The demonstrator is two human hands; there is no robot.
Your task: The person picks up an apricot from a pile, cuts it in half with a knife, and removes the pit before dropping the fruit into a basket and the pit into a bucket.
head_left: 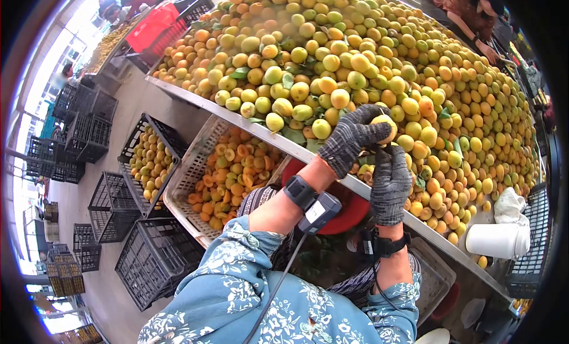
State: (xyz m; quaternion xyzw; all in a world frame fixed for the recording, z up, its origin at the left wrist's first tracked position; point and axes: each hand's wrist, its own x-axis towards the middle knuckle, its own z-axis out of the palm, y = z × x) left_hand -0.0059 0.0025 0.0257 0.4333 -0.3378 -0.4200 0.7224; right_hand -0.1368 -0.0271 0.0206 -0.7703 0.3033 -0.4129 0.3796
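A yellow apricot (385, 128) is pinched in my left hand (351, 139), which wears a dark grey knitted glove and curls its fingers around the fruit from the left. My right hand (391, 187), gloved the same way, comes up from below with its fingertips closed against the apricot's underside. Whether a small tool sits between the fingers is hidden. Both hands are over the near edge of a table, just in front of a big heap of whole apricots (355, 62). To the left, a white crate (176, 184) holds apricots split into halves.
A metal table edge (249, 126) crosses in front of me. Black crates (155, 258) stand on the floor at left, one filled with apricots. Below the edge is a red basin (349, 216). At right lie a white container (496, 241) and a co-worker's arm (465, 27).
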